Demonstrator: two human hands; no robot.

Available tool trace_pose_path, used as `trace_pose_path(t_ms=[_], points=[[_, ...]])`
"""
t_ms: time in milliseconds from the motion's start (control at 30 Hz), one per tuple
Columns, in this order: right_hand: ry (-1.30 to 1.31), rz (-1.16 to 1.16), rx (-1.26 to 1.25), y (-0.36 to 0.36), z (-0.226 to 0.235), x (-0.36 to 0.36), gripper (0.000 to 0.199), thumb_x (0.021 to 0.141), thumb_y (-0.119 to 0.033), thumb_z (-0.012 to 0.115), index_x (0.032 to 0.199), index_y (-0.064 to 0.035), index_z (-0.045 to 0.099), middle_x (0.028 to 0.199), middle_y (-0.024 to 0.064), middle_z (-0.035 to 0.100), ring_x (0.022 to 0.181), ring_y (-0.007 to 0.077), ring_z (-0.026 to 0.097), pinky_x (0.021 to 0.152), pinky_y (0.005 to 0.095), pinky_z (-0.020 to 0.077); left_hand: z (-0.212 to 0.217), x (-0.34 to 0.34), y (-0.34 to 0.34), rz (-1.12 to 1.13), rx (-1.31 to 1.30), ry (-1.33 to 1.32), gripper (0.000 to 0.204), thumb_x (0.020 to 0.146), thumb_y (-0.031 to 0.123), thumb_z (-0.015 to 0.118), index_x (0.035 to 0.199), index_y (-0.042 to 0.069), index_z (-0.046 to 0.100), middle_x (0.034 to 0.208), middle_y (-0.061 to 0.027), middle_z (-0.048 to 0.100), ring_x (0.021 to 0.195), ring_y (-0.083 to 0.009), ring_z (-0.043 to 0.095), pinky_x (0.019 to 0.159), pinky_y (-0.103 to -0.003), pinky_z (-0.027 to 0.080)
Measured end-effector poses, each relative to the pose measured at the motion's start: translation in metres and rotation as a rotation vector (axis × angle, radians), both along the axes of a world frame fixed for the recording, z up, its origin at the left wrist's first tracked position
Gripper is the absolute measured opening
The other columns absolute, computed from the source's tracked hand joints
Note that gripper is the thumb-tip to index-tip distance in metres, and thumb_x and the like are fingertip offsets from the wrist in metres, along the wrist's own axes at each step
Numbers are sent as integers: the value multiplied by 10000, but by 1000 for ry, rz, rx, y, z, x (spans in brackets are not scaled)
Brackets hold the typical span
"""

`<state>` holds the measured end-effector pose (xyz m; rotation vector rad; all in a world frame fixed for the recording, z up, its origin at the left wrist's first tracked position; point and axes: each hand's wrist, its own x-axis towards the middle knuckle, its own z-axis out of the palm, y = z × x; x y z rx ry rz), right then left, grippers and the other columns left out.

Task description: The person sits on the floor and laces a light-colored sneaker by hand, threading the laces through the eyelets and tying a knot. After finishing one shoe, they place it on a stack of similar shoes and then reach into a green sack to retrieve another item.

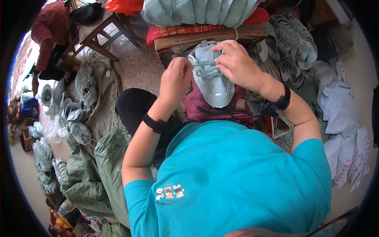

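A pale grey-white sneaker upper [213,87] lies in front of me, toe pointing toward my body, its far end at the edge of a wooden bench [169,43]. On its left side, my left hand [176,77] is closed in a pinch on a light shoelace [202,64] that stretches across the tongue. My right hand [239,65] bends over the right side of the opening, thumb and fingers closed at the lace's other side; the exact grip is partly hidden. Beneath the upper is a dark red quilted cloth [193,106] on my lap.
A row of stacked pale uppers [201,12] rests on a red cloth [252,17] on the bench. More uppers [294,43] hang at the right, near white sacks [341,106]. At left are piled uppers [85,85], green sacks [85,177], a wooden stool [98,25] and another person [47,31].
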<state>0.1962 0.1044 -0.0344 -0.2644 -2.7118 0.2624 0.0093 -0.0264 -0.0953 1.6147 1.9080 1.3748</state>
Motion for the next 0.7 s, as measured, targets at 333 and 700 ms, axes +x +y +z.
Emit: trace_pose_path(t_ms=[333,700], points=[[-138,-123,-338,37,13,18,227,839,-237,684,788,-18,650,1124,113,583,1135,293,448,964,374,386,0,-29,-4,224,98,98,136,842,11,575,967,51,540,908,-146,557,798,-359,586,680,-422,490],[-143,-96,-64,28,0,-5,129,794,-145,681,871,-47,645,1172,128,554,1151,320,481,994,412,395,-2,43,8,19,173,166,267,727,130,752,956,90,619,1040,-121,485,964,-303,505,800,-409,434]])
